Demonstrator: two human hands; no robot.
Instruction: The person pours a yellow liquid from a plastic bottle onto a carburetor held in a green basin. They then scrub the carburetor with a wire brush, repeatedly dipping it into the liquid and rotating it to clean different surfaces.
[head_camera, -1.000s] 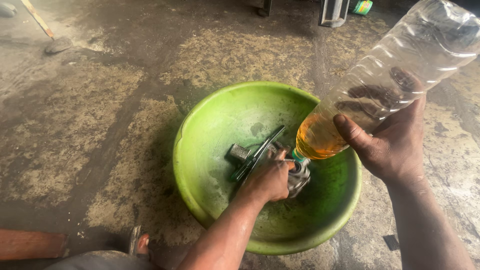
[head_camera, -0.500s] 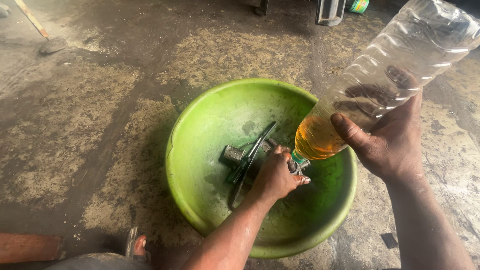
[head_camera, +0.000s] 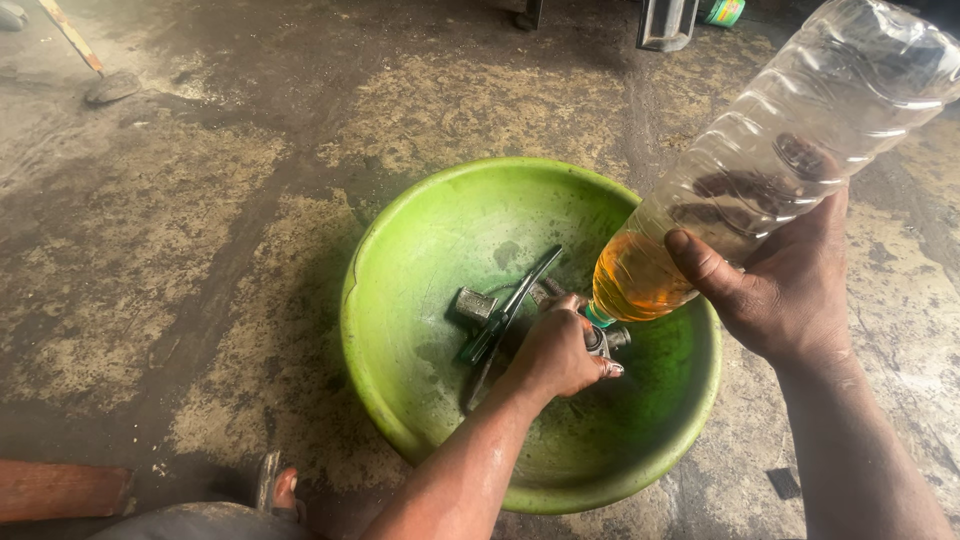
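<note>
We see the right hand (head_camera: 790, 290) gripping a tilted clear plastic bottle (head_camera: 790, 150) of amber liquid, its neck down over the green basin (head_camera: 420, 260) on the floor. The left hand (head_camera: 555, 350), closed around a metal part (head_camera: 600, 340) at the basin's centre, has shifted slightly beneath the mouth, and the bottle stays tipped.

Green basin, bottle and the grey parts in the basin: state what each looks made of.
Green basin: likely moulded plastic, smooth and glossy with grimy smears. Bottle, tipped in the right hand: clear thin plastic, ribbed, amber liquid showing through. Grey parts by the left hand: apparently metal, dull and oily; the exact alloy cannot be told.
</note>
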